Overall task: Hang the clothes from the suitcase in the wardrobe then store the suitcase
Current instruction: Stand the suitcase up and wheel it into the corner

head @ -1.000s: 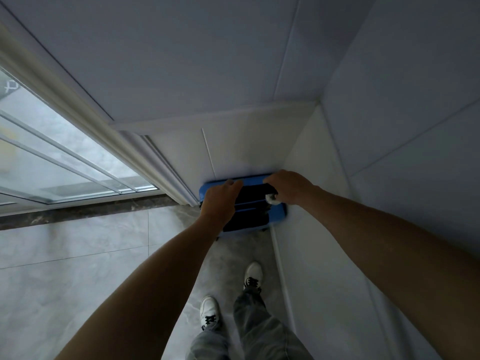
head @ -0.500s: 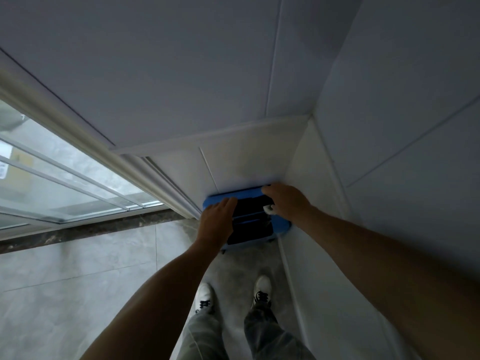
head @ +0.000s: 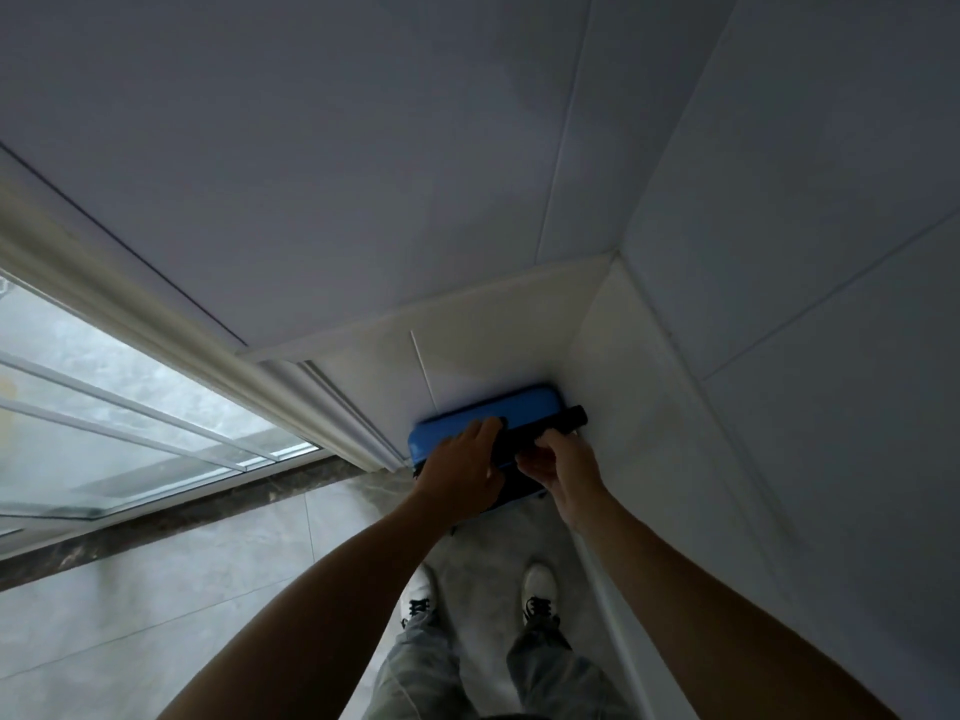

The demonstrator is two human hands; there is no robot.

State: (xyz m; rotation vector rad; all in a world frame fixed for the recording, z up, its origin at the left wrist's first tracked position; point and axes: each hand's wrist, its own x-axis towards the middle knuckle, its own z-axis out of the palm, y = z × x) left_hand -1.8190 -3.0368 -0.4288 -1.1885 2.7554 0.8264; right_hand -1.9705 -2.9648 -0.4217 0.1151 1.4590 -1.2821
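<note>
blue suitcase (head: 519,407): upright in the wall corner, beside the window frame (head: 218,356) | left hand (head: 462,470): fingers straight, pressing its top | right hand (head: 563,462): drawn back from the far edge since 0.5 s ago, now curled round the black handle (head: 569,419)

Looking straight down at a blue suitcase (head: 498,410) standing upright, tucked into the corner of the white walls (head: 675,459). Left hand (head: 462,467) rests flat on top of it, right hand (head: 563,467) is curled round the black handle (head: 569,419) on the suitcase's right end. White shoes (head: 420,595) are on the grey tile floor (head: 156,589) just below the suitcase, and a glass sliding door (head: 130,407) is off to its left.
</note>
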